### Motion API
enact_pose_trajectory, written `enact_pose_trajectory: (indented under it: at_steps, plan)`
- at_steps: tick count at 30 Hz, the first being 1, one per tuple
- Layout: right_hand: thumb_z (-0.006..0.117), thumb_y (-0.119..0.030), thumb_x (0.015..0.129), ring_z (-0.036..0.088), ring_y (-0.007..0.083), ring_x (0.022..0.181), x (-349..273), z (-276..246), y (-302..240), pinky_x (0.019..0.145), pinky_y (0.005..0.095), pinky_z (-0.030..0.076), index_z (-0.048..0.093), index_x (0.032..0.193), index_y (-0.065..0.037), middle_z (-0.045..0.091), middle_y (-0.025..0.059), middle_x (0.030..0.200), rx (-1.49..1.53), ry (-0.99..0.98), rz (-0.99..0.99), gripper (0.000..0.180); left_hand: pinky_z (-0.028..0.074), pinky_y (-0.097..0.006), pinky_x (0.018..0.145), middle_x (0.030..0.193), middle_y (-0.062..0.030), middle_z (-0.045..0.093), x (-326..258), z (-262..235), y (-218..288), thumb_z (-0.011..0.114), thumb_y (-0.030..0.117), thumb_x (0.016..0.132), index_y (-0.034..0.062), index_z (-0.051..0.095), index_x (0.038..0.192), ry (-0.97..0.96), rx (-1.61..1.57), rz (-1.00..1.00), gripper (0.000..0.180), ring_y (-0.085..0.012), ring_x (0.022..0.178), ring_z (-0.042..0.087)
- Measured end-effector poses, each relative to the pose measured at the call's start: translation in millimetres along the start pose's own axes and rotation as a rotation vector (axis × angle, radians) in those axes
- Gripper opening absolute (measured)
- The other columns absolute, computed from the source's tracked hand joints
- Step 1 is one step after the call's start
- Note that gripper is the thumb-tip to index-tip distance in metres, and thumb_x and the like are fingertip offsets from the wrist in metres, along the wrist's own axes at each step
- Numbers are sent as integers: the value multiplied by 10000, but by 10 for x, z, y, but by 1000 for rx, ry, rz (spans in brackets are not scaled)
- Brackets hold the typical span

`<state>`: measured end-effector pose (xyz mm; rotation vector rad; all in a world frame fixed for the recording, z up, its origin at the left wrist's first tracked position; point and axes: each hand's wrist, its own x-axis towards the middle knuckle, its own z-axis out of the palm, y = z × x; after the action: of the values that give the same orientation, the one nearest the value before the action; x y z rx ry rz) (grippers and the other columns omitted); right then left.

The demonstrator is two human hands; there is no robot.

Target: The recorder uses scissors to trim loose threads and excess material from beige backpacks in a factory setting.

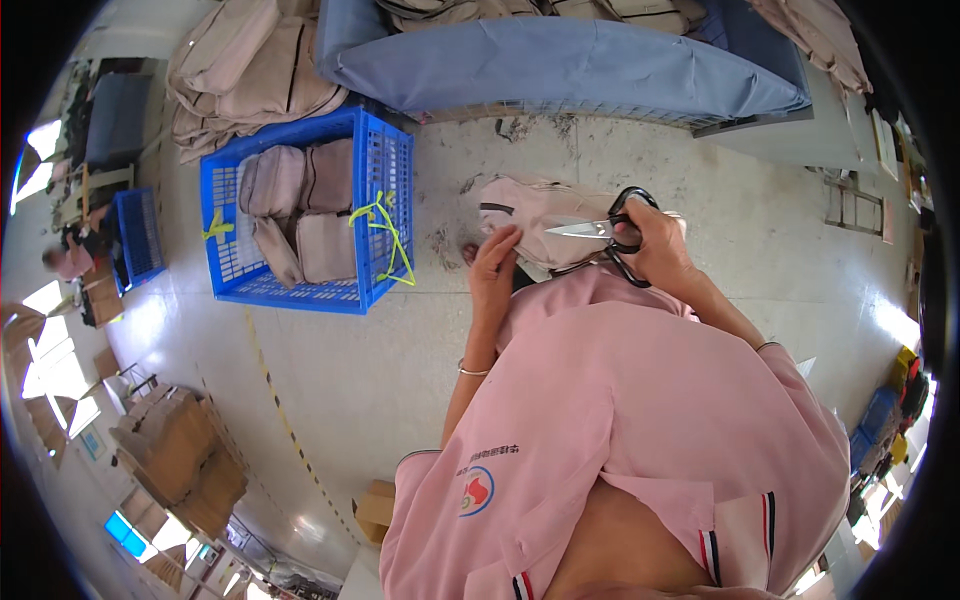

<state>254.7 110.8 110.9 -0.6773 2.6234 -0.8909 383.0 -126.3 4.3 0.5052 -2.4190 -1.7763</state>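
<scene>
A pale beige fabric bag (560,205) with a dark strip on its left part lies in front of my body, over my lap. My left hand (492,268) is at the bag's near left edge, its fingers drawn together on the fabric. A pair of scissors (580,230) with black handles is in my right hand (655,245), above the bag. My fingers are in the handle loops, and the silver blades point left toward my left hand. Whether a thread lies between my left fingertips is too small to tell.
A blue plastic crate (385,215) with yellow-green ties holds several beige pouches, to the left. Behind it is a pile of beige bags (265,85). A large bin with a blue-grey cloth lining (570,65) stands ahead, with more bags in it. Brown cartons (185,465) stand lower left.
</scene>
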Motion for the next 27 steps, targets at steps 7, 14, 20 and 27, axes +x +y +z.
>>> enact_pose_trajectory:
  at_steps: [7, 14, 20, 27]
  plan:
    - [776, -93, 741, 666, 305, 778, -600, -142, 247, 680, 369, 508, 564, 976, -52, 675, 102, 859, 49, 16, 112, 320, 499, -319, 927, 1162, -112, 691, -455, 497, 405, 644, 3, 881, 44, 712, 1129, -58, -150, 75, 260, -246, 1073, 651]
    - [756, -78, 722, 656, 307, 722, -1131, -54, 234, 651, 368, 507, 562, 956, -56, 656, 109, 810, 1, -80, 63, 305, 488, -360, 917, 1037, -100, 705, -1334, 575, 271, 669, 8, 825, 63, 735, 1035, 79, -41, 111, 227, -272, 1006, 643]
    - [752, -76, 681, 643, 284, 688, -1784, 321, 148, 640, 364, 504, 573, 942, -51, 624, 112, 772, 49, -267, 24, 318, 476, -386, 896, 963, -95, 695, -2558, 537, 183, 695, -36, 771, 71, 738, 983, 218, -38, 22, 242, -291, 970, 627]
    - [821, -155, 672, 671, 320, 852, -2368, 864, 229, 715, 391, 532, 585, 958, -59, 657, 135, 896, -47, -528, -82, 383, 488, -350, 789, 914, -87, 684, -3702, 764, -18, 730, 22, 787, 71, 737, 959, 287, -182, -242, 179, -263, 906, 622]
